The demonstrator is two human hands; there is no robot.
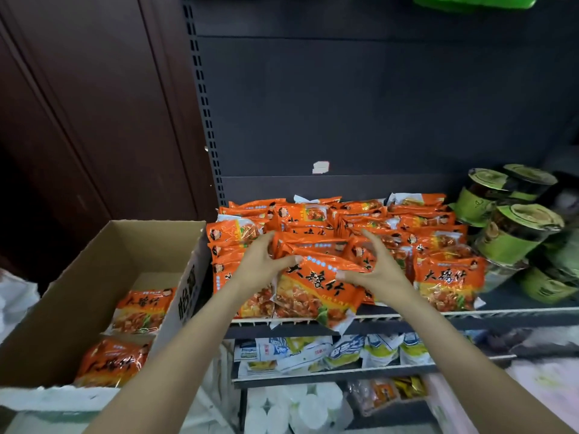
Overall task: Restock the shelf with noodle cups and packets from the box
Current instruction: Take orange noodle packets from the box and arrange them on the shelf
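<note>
Both my hands are on the front orange noodle packet [316, 292] at the lip of the shelf [470, 314], seating it among the rows of like packets already stacked there. My left hand [263, 264] curls its fingers over the packet's upper left edge and thumb under it; my right hand [376, 270] pinches the upper right edge, fingers spread over the packets behind. Each hand is clamped on the same packet, the two apart by the packet's width.

The packet sits tilted, its lower corner hanging over the shelf rail, so in my judgement it is not yet settled. To do this well I would push it back until its bottom edge rests fully on the shelf, stand it upright against the row behind, and keep its printed face forward in line with the neighbour [448, 283] to the right. The film looks slippery and the pile behind is loose; a hard shove could topple the stack or nudge the green noodle cups [513, 233] just beside it on the right.

The cardboard box [103, 261] stands just left of the shelf, with at least two more orange packets [141, 311] lying flat inside, so restocking is partway done.
</note>
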